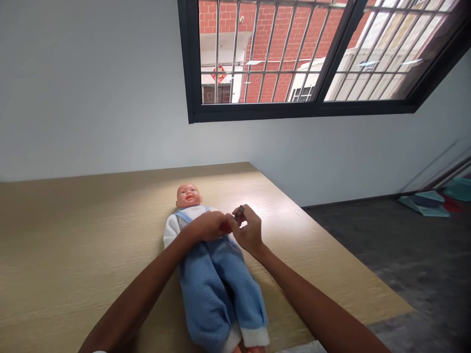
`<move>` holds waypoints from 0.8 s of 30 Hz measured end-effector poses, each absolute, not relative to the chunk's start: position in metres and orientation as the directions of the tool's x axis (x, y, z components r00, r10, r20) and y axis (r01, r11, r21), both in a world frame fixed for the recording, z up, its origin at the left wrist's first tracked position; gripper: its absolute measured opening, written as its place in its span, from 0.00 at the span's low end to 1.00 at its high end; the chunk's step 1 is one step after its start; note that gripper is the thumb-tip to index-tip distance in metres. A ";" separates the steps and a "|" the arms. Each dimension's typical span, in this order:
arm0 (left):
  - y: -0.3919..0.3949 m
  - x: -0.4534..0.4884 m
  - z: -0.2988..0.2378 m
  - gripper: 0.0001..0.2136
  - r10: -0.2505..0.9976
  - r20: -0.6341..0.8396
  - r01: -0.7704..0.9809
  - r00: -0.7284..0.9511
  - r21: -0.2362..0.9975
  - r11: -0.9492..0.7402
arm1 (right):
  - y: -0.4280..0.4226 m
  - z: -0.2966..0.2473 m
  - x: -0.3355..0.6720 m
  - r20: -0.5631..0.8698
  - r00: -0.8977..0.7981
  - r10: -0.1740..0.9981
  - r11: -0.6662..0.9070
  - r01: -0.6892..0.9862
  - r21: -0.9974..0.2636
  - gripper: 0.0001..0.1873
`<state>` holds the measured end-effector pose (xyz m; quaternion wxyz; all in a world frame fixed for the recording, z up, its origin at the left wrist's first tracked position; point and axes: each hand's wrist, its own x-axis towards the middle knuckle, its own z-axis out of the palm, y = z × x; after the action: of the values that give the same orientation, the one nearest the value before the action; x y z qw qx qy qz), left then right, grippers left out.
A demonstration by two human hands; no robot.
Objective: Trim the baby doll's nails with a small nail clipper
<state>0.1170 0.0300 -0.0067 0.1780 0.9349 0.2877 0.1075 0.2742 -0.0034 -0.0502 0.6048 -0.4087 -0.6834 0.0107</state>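
A baby doll (217, 289) in a white top and blue overalls lies on its back on the table, its head (189, 196) toward the wall. Across its chest reaches my left hand (211, 225), fingers closed around what looks like the doll's hand; a reddish bit shows there, the rest is covered. My right hand (250, 230) is closed at the doll's side, its fingertips meeting those of my left. Between its thumb and forefinger is a small dark metal nail clipper (239, 212), partly hidden by the fingers.
The light wooden table (91, 235) has its right edge beside my right forearm. Behind it is a pale wall with a black-framed, barred window (257, 110). On the dark floor at the right lie teal and red flat pieces (427, 203).
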 end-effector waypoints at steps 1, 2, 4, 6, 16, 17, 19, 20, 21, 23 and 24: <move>0.020 0.120 -0.005 0.06 0.598 0.092 0.536 0.796 0.352 -0.768 | -0.003 -0.050 0.275 0.827 0.082 0.556 0.676 0.535 -0.508 0.09; 0.010 0.123 -0.003 0.08 0.616 0.092 0.566 0.783 0.308 -0.765 | -0.002 -0.050 0.275 0.833 0.089 0.546 0.683 0.529 -0.504 0.09; -0.015 0.125 0.000 0.17 0.652 0.097 0.632 0.752 0.177 -0.754 | -0.002 -0.049 0.275 0.838 0.086 0.538 0.694 0.519 -0.499 0.09; -0.045 0.119 0.000 0.21 0.684 0.123 0.679 0.719 0.082 -0.729 | -0.002 -0.048 0.275 0.839 0.076 0.538 0.704 0.506 -0.498 0.10; -0.186 0.060 -0.072 0.22 0.624 0.470 0.731 0.625 -0.070 -0.679 | -0.014 -0.051 0.260 0.750 -0.067 0.658 0.722 0.339 -0.604 0.10; -0.185 0.061 -0.074 0.23 0.647 0.458 0.741 0.610 -0.040 -0.670 | -0.017 -0.051 0.257 0.730 -0.100 0.676 0.716 0.323 -0.619 0.10; -0.172 0.064 -0.073 0.22 0.693 0.439 0.754 0.572 0.050 -0.655 | -0.020 -0.049 0.253 0.689 -0.138 0.712 0.694 0.287 -0.660 0.11; -0.162 0.065 -0.072 0.22 0.707 0.440 0.755 0.554 0.092 -0.649 | -0.021 -0.049 0.251 0.666 -0.137 0.733 0.676 0.259 -0.690 0.12; -0.150 0.065 -0.070 0.21 0.714 0.441 0.753 0.544 0.119 -0.647 | -0.021 -0.048 0.250 0.643 -0.124 0.756 0.652 0.221 -0.725 0.13; -0.123 0.062 -0.066 0.21 0.709 0.451 0.743 0.542 0.136 -0.655 | -0.020 -0.047 0.250 0.602 -0.094 0.793 0.610 0.120 -0.784 0.15; -0.111 0.059 -0.065 0.21 0.709 0.451 0.744 0.543 0.134 -0.655 | -0.019 -0.046 0.249 0.593 -0.087 0.800 0.599 0.077 -0.797 0.16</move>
<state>0.0587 -0.1106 -0.0653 -0.0365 0.8776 0.4137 0.2396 0.2494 -0.0189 -0.0465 0.5913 -0.3269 -0.6708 0.3059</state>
